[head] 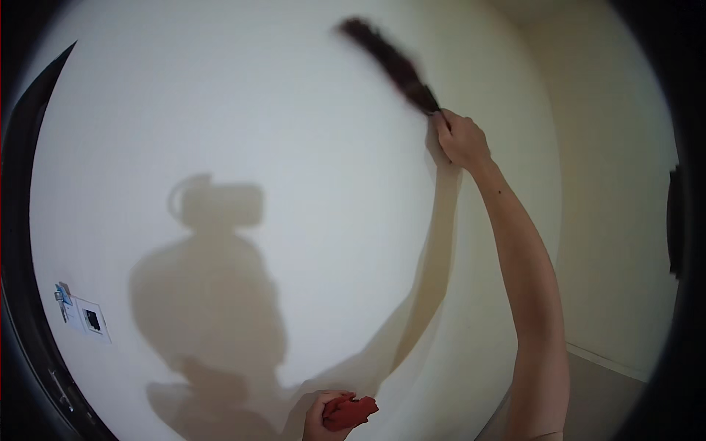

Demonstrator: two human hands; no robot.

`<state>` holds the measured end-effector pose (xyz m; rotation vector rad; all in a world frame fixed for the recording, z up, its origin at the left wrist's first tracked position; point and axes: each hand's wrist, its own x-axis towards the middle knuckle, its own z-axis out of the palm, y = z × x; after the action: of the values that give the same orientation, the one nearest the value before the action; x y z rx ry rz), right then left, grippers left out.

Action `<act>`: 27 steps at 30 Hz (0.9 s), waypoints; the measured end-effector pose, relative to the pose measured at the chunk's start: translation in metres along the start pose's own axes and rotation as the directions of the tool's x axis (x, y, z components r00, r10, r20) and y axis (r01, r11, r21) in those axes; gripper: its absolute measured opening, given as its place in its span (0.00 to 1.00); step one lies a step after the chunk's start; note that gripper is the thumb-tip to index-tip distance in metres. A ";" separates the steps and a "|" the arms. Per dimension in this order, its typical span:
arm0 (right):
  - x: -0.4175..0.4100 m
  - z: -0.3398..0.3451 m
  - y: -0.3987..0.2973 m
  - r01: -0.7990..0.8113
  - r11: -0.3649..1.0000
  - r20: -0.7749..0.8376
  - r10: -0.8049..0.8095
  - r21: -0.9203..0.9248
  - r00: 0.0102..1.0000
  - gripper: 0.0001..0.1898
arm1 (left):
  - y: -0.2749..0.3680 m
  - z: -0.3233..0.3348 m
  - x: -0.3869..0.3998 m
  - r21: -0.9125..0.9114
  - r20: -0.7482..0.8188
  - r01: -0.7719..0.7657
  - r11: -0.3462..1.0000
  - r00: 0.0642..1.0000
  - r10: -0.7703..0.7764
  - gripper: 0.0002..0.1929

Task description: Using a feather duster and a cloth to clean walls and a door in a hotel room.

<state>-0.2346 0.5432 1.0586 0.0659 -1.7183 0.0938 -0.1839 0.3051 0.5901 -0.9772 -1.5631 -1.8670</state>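
Raised high on the right, my right hand [463,138] grips the dark handle of a feather duster [389,60]. The duster's dark, blurred head points up and left in front of a white wall [309,182]; whether it touches the wall I cannot tell. Low at the bottom edge, my left hand [320,413] is closed around a crumpled red cloth [350,413]. Shadows of my head, body and raised arm fall on the wall.
A dark door frame [16,220] curves along the left edge. Beside it is a white wall plate [94,320] with keys [62,303] at its left. The wall meets a side wall [606,182] at the right, where a dark object [674,220] shows at the rim.
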 end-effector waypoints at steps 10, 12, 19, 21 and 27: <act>0.000 0.025 -0.073 0.170 0.985 -0.001 -0.170 -0.011 0.986 0.23 | -0.014 -0.010 -0.006 -0.039 -0.029 0.067 0.997 0.997 -0.068 0.27; 0.003 0.026 -0.073 -0.029 0.977 0.079 0.013 0.211 0.997 0.23 | -0.040 -0.011 -0.010 -0.069 -0.012 0.081 0.994 0.997 -0.082 0.27; -0.044 0.029 -0.058 0.021 0.938 0.162 -0.082 0.346 0.983 0.25 | -0.037 -0.018 -0.012 0.012 -0.028 0.057 0.998 0.998 -0.056 0.26; -0.057 0.029 -0.038 -0.263 0.847 0.259 0.155 0.463 0.953 0.24 | -0.028 -0.021 -0.009 0.005 -0.019 0.039 0.999 0.999 -0.039 0.25; -0.112 0.041 0.001 -0.146 0.910 0.180 0.081 0.387 0.980 0.25 | -0.023 -0.028 -0.016 -0.005 -0.011 0.037 0.999 0.999 -0.037 0.24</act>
<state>-0.2584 0.5389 0.9416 0.2827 -1.8408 0.5409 -0.1974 0.2819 0.5615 -0.9447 -1.5813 -1.8987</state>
